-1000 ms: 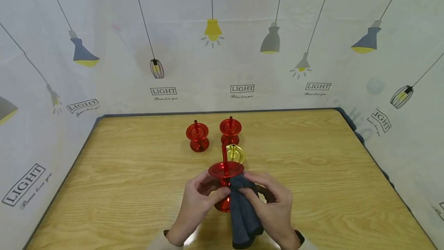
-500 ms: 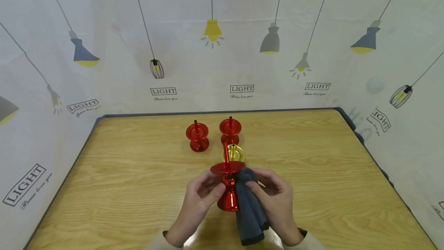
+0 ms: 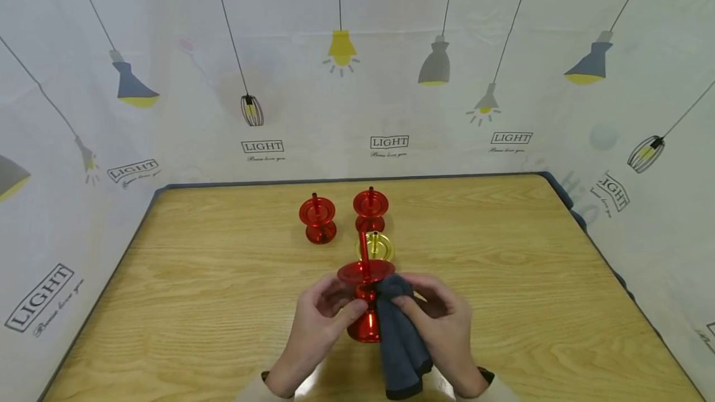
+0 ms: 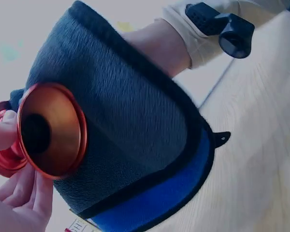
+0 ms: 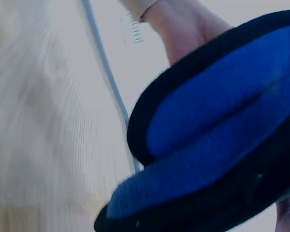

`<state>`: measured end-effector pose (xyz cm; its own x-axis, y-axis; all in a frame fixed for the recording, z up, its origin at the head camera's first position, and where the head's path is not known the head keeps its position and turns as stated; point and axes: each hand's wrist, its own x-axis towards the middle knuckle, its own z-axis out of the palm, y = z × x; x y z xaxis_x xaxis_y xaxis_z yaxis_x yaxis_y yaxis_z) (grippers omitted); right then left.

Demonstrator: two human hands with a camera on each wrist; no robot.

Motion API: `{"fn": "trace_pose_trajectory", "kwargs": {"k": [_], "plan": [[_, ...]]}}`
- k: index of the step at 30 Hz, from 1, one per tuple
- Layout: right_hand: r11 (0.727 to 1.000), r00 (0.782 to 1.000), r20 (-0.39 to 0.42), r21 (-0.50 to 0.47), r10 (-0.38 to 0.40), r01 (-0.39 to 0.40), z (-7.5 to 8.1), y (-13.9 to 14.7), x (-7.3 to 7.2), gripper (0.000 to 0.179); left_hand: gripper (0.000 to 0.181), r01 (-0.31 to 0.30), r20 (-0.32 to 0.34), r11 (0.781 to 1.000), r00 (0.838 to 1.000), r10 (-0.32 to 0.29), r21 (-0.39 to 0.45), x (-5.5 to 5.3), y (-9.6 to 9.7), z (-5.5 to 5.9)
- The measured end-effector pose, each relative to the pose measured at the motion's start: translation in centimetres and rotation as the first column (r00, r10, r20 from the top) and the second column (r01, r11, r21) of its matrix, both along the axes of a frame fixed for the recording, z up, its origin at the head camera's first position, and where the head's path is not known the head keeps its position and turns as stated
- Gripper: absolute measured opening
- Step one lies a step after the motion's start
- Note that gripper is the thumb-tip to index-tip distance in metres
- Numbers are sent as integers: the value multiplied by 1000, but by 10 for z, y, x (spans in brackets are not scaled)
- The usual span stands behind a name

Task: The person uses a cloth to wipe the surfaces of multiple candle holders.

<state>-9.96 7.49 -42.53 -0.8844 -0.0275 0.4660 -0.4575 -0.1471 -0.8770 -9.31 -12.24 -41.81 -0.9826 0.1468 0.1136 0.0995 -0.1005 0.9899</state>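
Note:
A shiny red candle holder (image 3: 364, 330) is in my left hand (image 3: 315, 321), thumb and fingers around its narrow middle. Its wide dish with a tall spike points up. In the left wrist view the hollow underside of the base (image 4: 70, 128) faces the camera, raised off the table. My right hand (image 3: 449, 324) pinches a folded dark grey cloth (image 3: 401, 352) against the holder's right side, just under the dish. The cloth hangs down below the hand. Its blue inner face (image 5: 203, 116) fills much of the right wrist view and hides most of the right fingers.
Two smaller red candle holders, one on the left (image 3: 320, 231) and one on the right (image 3: 370, 202), stand upright farther back on the wooden table (image 3: 195, 278). Just behind the held one is a gold candle holder (image 3: 385, 247), partly covered. A lamp-printed curtain (image 3: 313, 110) surrounds the table.
The right hand and cloth shifted slightly right, baring more of the holder's base, then came back a little left and down. The left hand keeps its grip, and the holder tilts slightly.

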Motion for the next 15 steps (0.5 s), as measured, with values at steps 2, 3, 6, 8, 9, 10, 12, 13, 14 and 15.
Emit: {"fn": "trace_pose_trajectory", "kwargs": {"k": [2,3,6,8,9,10,12,13,14,15], "plan": [[999,998,61,-28,19,-17,1,1,-1,34,35,6,22,1000,1000,-7,22,1,-1,0],[998,996,77,-49,33,-29,1,2,-2,34,34,14,25,999,1000,-15,31,1,-2,0],[995,993,105,-84,59,-50,1,3,-3,34,28,44,-8,998,999,-44,51,2,-3,-2],[995,991,120,-92,56,-46,1,3,-3,35,25,58,-33,997,998,-56,58,1,-3,-2],[996,992,117,-85,43,-34,1,3,-3,34,24,60,-48,997,997,-57,55,1,-3,-2],[997,994,109,-70,27,-19,1,2,-3,34,23,62,-64,997,996,-58,48,1,-2,-2],[999,997,78,-37,-2,4,1,1,-1,34,23,58,-96,998,994,-56,24,0,-2,-2],[1000,999,40,-20,-9,10,1,1,-1,34,24,55,-109,998,993,-53,7,-1,-1,-2],[1000,1000,-8,0,-18,18,1,0,0,35,25,46,-118,999,992,-47,-10,-1,-1,-2],[1000,998,-58,14,-20,21,1,-1,0,36,27,37,-123,999,992,-40,-24,-1,0,-2]]}}
